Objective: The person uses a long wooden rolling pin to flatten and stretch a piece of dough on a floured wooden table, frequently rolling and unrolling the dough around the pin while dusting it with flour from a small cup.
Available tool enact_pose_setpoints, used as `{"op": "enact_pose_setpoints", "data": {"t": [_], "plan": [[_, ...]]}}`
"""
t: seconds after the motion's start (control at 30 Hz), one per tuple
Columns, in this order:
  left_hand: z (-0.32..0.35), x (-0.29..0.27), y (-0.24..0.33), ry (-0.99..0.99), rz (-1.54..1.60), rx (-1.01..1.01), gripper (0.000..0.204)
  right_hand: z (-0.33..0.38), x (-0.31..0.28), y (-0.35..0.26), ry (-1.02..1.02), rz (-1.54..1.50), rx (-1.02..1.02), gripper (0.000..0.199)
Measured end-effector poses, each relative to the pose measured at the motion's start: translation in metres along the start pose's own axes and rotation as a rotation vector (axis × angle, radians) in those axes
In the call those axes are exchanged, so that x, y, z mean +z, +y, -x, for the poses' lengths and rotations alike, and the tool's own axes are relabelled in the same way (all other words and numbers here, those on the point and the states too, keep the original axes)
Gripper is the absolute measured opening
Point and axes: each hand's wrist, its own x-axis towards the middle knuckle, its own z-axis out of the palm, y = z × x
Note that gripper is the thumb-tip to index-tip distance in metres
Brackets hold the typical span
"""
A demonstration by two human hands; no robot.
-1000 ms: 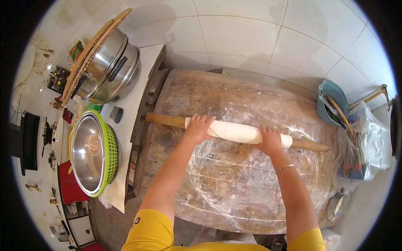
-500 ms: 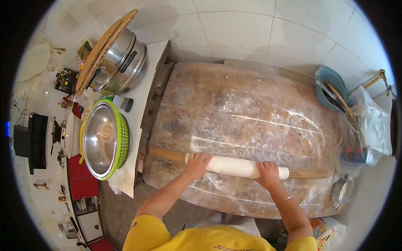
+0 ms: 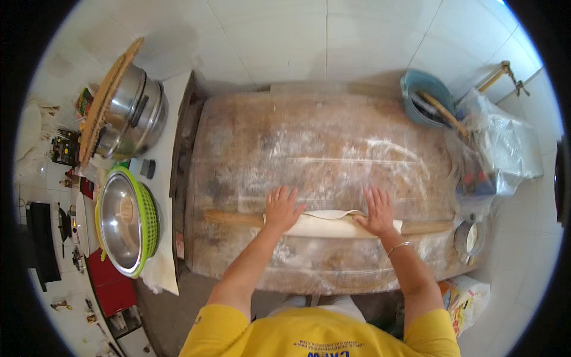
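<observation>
A long wooden rolling pin point(image 3: 232, 218) lies crosswise on the floured wooden board point(image 3: 256, 137). Pale dough point(image 3: 330, 226) is wrapped around its middle, and a loose edge of the sheet lifts along the far side. My left hand point(image 3: 282, 208) rests on the left end of the dough roll, fingers stretched away from me. Over the right end lies my right hand point(image 3: 377, 209), its fingers spread and the palm against the dough; a bracelet circles that wrist. Both bare ends of the pin stick out past the dough.
At left, a steel bowl point(image 3: 119, 208) sits in a green colander point(image 3: 148, 220) beside a steel pot point(image 3: 134, 113). A blue basin point(image 3: 416, 86) with utensils stands far right, near plastic bags point(image 3: 505, 143). A small metal strainer or pan point(image 3: 467, 239) lies at the board's right edge.
My fingers have gone from curled round the dough roll to stretched out flat over it. A loose dough edge now shows along the far side. The whole view has shifted.
</observation>
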Motion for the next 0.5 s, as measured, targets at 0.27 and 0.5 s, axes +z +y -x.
{"op": "enact_pose_setpoints", "data": {"t": [0.27, 0.5], "plan": [[0.019, 0.003, 0.033, -0.007, 0.163, 0.012, 0.067, 0.018, 0.002, -0.027, 0.021, -0.016, 0.170, 0.083], [-0.002, 0.008, 0.035, 0.030, 0.024, 0.103, 0.069, 0.007, 0.008, -0.011, 0.113, -0.006, 0.170, 0.083]]}}
